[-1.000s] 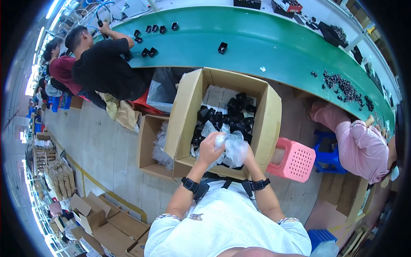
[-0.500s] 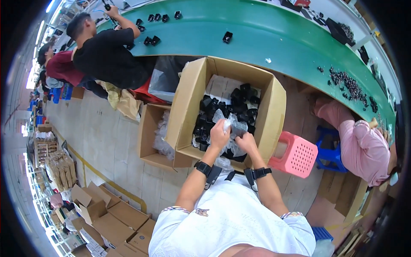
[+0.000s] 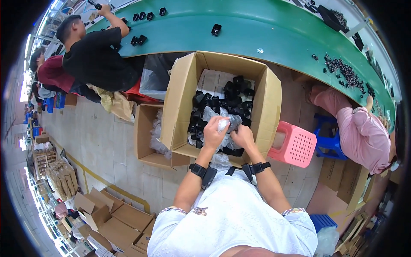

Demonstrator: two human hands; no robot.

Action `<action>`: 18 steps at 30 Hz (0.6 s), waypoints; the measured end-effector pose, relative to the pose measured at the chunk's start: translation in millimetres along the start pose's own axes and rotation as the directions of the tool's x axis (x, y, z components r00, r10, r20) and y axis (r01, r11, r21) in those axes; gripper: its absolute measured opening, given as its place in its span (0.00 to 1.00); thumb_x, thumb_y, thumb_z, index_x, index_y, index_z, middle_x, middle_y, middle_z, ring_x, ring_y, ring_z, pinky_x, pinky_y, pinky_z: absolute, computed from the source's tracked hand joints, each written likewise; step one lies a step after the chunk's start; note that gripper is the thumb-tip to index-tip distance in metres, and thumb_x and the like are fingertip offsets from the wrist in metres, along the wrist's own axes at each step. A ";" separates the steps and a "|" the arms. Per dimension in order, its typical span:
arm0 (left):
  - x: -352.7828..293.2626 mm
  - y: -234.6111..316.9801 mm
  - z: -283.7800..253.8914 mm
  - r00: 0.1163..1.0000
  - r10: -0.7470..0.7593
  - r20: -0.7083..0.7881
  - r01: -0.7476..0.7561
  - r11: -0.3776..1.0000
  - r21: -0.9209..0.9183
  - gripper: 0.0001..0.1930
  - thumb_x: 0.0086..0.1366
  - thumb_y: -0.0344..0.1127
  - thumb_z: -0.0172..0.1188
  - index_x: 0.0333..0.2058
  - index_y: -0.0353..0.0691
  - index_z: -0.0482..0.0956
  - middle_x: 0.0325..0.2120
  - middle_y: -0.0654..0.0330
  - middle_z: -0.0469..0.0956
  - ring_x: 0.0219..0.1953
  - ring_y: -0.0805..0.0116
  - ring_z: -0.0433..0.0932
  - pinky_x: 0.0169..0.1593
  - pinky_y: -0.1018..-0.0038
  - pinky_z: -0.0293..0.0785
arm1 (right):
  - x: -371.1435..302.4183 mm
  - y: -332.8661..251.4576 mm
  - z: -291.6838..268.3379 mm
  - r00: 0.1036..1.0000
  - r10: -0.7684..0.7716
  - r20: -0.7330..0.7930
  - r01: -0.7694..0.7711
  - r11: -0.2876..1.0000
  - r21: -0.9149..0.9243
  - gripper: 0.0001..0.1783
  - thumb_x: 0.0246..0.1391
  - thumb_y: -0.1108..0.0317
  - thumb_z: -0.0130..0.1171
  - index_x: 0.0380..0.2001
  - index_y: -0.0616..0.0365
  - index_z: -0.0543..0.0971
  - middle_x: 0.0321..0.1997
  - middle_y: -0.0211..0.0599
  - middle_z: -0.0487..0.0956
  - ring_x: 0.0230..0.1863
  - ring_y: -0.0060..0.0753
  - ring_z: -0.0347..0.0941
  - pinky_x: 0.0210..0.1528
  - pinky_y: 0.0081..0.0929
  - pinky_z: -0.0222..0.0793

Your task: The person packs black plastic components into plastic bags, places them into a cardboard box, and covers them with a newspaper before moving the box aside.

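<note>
Here, the left hand [image 3: 212, 133] curls closed around one clear plastic bag [image 3: 234, 123] while the right hand [image 3: 243, 137] pinches its other side with bent fingers, apparently so opposing grips steady it. Right below the hands, one large cardboard box [image 3: 177, 98] presumably sits for easy reach; its black parts [image 3: 233, 91] overlap too much to count. One smaller box [image 3: 143, 132] stands left of the hands, one pink stool [image 3: 295, 145] right. Farther ahead, the green tabletop [image 3: 184, 32] bears, among others, one lone black piece [image 3: 216, 30], a pair [image 3: 142, 40] and a row of four [image 3: 150, 16].
</note>
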State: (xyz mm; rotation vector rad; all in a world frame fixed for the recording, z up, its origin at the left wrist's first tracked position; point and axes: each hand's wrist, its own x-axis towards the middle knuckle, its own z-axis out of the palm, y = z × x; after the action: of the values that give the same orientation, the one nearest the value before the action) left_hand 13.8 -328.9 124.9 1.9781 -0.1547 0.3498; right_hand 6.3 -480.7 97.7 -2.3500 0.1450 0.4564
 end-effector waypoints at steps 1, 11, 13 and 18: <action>2.8 -1.5 -1.1 0.999 -0.024 0.034 0.023 1.000 0.008 0.10 0.55 0.31 0.67 0.37 0.39 0.83 0.34 0.55 0.78 0.34 0.56 0.79 0.39 0.69 0.75 | -0.8 2.2 2.0 0.999 -0.031 -0.042 0.032 0.999 0.036 0.17 0.43 0.60 0.56 0.26 0.66 0.79 0.29 0.61 0.79 0.33 0.63 0.77 0.39 0.52 0.74; 5.2 -18.7 -5.4 0.956 -0.204 0.211 0.229 0.968 -0.102 0.11 0.55 0.36 0.68 0.33 0.36 0.82 0.30 0.55 0.80 0.32 0.57 0.80 0.37 0.69 0.75 | -11.9 9.0 -7.2 0.991 -0.132 -0.033 0.132 0.991 0.013 0.15 0.41 0.64 0.55 0.27 0.67 0.77 0.29 0.59 0.79 0.33 0.63 0.76 0.38 0.52 0.74; 4.4 -17.3 -0.9 0.907 -0.374 0.196 0.385 0.923 -0.023 0.12 0.55 0.39 0.68 0.32 0.35 0.82 0.28 0.54 0.80 0.31 0.57 0.80 0.36 0.69 0.74 | -11.9 14.3 -5.1 0.983 -0.165 -0.076 0.168 0.986 0.025 0.13 0.42 0.63 0.57 0.28 0.62 0.77 0.27 0.55 0.79 0.32 0.61 0.76 0.36 0.51 0.72; -3.6 -24.2 4.4 0.936 -0.333 0.114 0.338 0.940 -0.032 0.12 0.57 0.38 0.67 0.32 0.34 0.80 0.27 0.52 0.79 0.31 0.51 0.79 0.35 0.65 0.74 | -10.9 26.9 9.9 0.987 -0.143 -0.067 0.142 0.990 -0.020 0.12 0.43 0.64 0.56 0.29 0.61 0.77 0.27 0.54 0.79 0.32 0.61 0.76 0.35 0.51 0.72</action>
State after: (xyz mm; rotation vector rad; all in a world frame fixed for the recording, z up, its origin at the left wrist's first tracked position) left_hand 17.5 -322.9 101.1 1.9306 0.1072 0.0171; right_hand -12.8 -493.9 77.8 -2.3722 0.0047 0.3080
